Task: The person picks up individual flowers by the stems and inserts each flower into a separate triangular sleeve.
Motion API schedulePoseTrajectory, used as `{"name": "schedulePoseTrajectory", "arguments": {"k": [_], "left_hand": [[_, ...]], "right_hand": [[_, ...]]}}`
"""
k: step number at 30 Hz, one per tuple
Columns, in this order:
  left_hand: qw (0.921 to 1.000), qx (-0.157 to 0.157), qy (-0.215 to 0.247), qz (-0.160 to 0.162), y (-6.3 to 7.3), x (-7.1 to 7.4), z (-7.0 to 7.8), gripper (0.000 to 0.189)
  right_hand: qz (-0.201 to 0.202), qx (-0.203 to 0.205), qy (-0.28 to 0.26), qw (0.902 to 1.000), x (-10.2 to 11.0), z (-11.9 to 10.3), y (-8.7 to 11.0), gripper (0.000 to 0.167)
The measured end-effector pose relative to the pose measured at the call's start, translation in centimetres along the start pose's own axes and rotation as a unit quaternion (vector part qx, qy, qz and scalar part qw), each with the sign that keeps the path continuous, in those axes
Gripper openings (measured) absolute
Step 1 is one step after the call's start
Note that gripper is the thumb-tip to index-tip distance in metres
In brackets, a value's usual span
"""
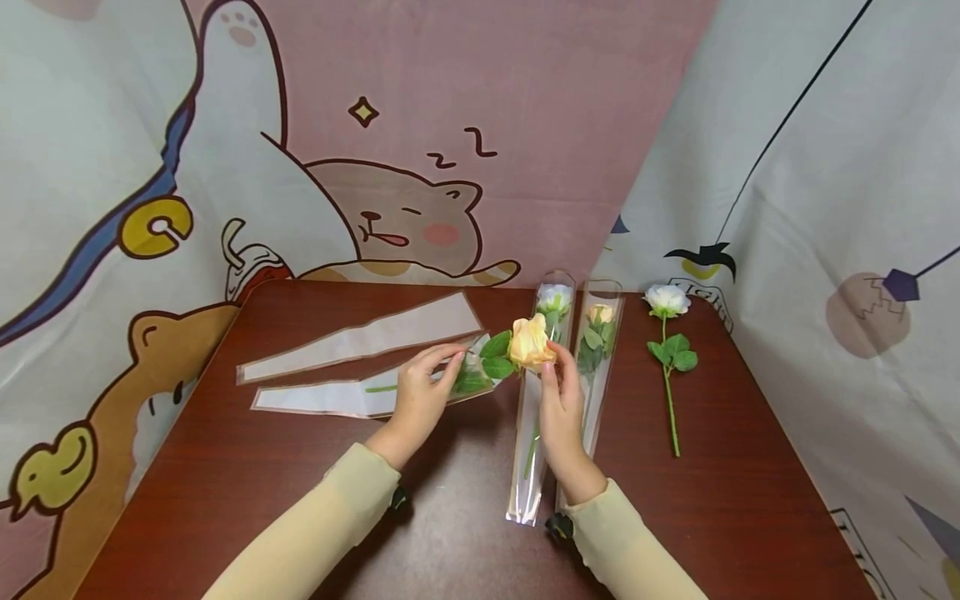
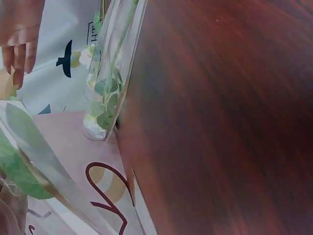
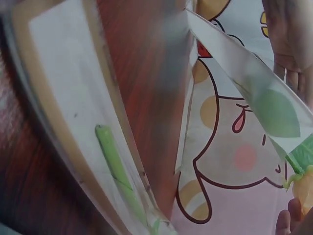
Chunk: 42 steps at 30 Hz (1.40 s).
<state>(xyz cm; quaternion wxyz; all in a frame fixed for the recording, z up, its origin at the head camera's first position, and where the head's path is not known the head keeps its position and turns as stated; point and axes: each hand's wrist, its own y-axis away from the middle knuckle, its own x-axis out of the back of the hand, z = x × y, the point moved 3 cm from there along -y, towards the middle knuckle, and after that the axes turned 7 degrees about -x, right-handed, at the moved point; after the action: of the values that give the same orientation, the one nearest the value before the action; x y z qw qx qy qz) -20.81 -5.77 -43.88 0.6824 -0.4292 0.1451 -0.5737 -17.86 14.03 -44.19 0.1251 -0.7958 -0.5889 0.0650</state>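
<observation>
A peach artificial rose (image 1: 529,340) lies with its stem inside a clear, white-backed flower sleeve (image 1: 315,398), its bloom and upper leaves outside the mouth. My left hand (image 1: 422,393) pinches the sleeve near its wide mouth, over the leaves; in the left wrist view its fingers are largely cut off at the edge. My right hand (image 1: 562,404) holds the bloom from the right between thumb and fingers. In the right wrist view the green stem (image 3: 117,171) shows inside the sleeve, and the bloom (image 3: 304,188) sits by my right fingertips.
Behind lies another flat sleeve (image 1: 367,335). Two sleeved flowers, a white rose (image 1: 554,298) and a peach rose (image 1: 601,314), lie beside and partly behind my right hand. A loose white rose (image 1: 666,301) lies farther right on the brown table (image 1: 450,533). Printed cloth hangs behind.
</observation>
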Motion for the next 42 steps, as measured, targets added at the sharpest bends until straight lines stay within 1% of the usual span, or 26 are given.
{"name": "schedulePoseTrajectory", "arguments": {"k": [2, 3, 5, 10, 12, 13, 16, 19, 23, 25, 29, 31, 35, 42], "left_hand": [[1.0, 0.002, 0.0, -0.001, 0.0, 0.0, 0.0, 0.012], [1.0, 0.004, 0.0, -0.002, 0.0, 0.0, 0.0, 0.012], [0.9999, 0.009, 0.0, -0.006, -0.1, 0.0, 0.1, 0.012], [0.9997, 0.016, 0.011, -0.012, -0.3, -0.1, 0.2, 0.012], [0.9998, 0.014, 0.014, -0.009, -0.3, -0.1, 0.3, 0.012], [0.9998, 0.012, 0.015, -0.008, -0.4, -0.2, 0.3, 0.012], [0.9999, 0.006, 0.016, -0.001, -0.5, -0.2, 0.4, 0.012], [0.9998, 0.003, 0.019, 0.001, -0.6, -0.2, 0.5, 0.013], [0.9997, 0.004, 0.023, 0.0, -0.6, -0.2, 0.6, 0.013], [0.9996, 0.004, 0.026, -0.002, -0.6, -0.2, 0.6, 0.014], [0.9995, 0.001, 0.031, -0.004, -0.7, -0.2, 0.6, 0.014], [0.9996, -0.001, 0.029, -0.003, -0.7, -0.2, 0.5, 0.014], [0.9998, 0.004, 0.019, -0.001, -0.7, -0.1, 0.5, 0.014], [0.9996, 0.005, 0.027, -0.011, -0.7, -0.2, 0.7, 0.015]], "right_hand": [[-0.008, 0.025, 0.037, 0.999, -0.1, 0.1, 0.2, 0.035], [-0.013, 0.037, 0.044, 0.9983, -0.1, 0.0, 0.3, 0.036], [-0.025, 0.058, 0.05, 0.9967, -0.3, -0.4, 0.6, 0.039], [-0.059, 0.096, 0.045, 0.9927, -1.1, -3.4, 1.7, 0.047], [-0.07, 0.107, 0.05, 0.9905, -1.4, -4.4, 2.1, 0.048], [-0.073, 0.114, 0.055, 0.9893, -1.5, -4.4, 2.2, 0.049], [-0.081, 0.126, 0.07, 0.9863, -1.9, -4.0, 2.4, 0.052], [-0.085, 0.142, 0.076, 0.9832, -2.2, -2.5, 2.4, 0.057], [-0.093, 0.141, 0.095, 0.9812, -2.5, -0.3, 2.2, 0.063], [-0.099, 0.132, 0.115, 0.9796, -2.6, 0.1, 2.2, 0.063], [-0.109, 0.127, 0.15, 0.9744, -2.7, 0.3, 2.2, 0.063], [-0.115, 0.124, 0.159, 0.9727, -2.7, 0.3, 2.2, 0.063], [-0.119, 0.13, 0.179, 0.9679, -2.6, 0.3, 2.1, 0.065], [-0.116, 0.178, 0.212, 0.954, -2.4, 0.5, 2.3, 0.068]]}}
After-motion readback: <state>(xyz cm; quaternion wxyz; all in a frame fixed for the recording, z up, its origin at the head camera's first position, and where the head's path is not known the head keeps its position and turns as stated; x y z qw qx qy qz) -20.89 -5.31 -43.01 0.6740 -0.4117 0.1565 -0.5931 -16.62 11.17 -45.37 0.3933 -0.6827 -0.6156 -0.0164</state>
